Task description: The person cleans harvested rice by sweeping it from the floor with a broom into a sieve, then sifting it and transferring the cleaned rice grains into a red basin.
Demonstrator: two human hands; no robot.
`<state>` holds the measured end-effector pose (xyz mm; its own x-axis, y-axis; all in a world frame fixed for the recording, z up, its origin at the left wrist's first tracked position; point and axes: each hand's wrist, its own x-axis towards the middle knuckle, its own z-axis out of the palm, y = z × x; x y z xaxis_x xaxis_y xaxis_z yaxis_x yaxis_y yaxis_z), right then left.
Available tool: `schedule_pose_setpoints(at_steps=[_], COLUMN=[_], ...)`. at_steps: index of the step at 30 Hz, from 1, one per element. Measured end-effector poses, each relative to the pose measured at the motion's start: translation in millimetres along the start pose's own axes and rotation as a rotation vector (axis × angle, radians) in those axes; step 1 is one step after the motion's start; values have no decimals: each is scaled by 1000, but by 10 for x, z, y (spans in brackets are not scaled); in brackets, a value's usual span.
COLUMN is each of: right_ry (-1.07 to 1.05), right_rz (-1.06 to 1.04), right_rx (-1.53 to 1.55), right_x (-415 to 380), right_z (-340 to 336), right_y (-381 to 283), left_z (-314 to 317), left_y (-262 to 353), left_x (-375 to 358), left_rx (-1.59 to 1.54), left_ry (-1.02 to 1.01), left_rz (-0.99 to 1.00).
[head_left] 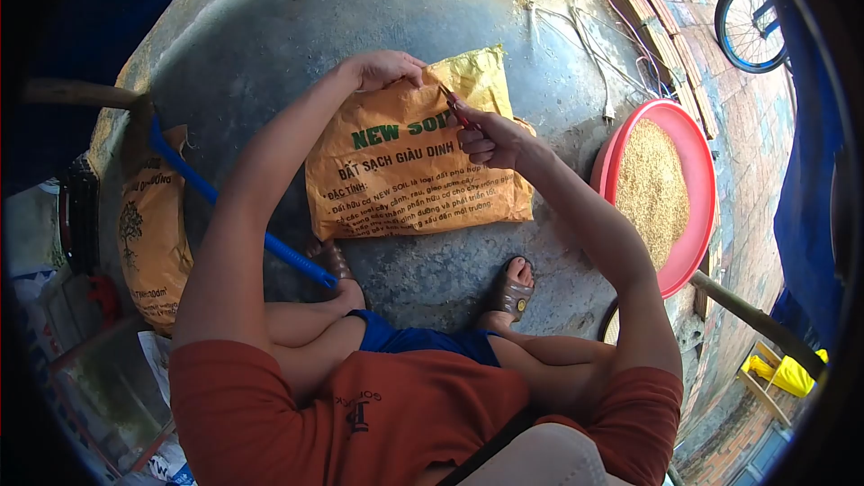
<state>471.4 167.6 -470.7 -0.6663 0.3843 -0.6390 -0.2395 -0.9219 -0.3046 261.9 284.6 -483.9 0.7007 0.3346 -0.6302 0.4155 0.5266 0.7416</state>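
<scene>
An orange soil bag (409, 184) with green "NEW SOIL" lettering lies on the concrete in front of my feet. My left hand (385, 69) is closed on the bag's upper left edge, fingers pinching the material. In my right hand (492, 138) are red-handled scissors (456, 108), their dark blades pointing up and left against the bag's upper part, close to my left fingers. Whether the blades have cut through the material is too small to tell. The bag's top right corner is pale and creased and sticks up beyond the scissors.
A pink basin (705, 207) of grain or husks (650, 193) stands at right. Another orange bag (155, 243) and a blue pipe (292, 250) are at left. White cables (585, 40) lie on the ground beyond; a bicycle wheel (752, 23) shows at top right.
</scene>
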Motion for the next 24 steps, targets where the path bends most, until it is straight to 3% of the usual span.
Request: schedule_pose_setpoints(at_steps=[12,15,20,24], right_ry=[1,-20,152,7], right_rz=[-59,-110,-236,-261], right_rx=[-41,-196,-361,-163], right_x=[16,6,9,-113], right_z=[27,9,20,102], right_y=[-36,-42,-49,14], left_z=[7,38,23,65], left_y=[-46,-87,-38,57], left_x=[-44,-10,-46,-122], left_rx=[-88,-102,-131,-69], left_ry=[-39,12,-48,-50], left_rz=[43,111,75,108])
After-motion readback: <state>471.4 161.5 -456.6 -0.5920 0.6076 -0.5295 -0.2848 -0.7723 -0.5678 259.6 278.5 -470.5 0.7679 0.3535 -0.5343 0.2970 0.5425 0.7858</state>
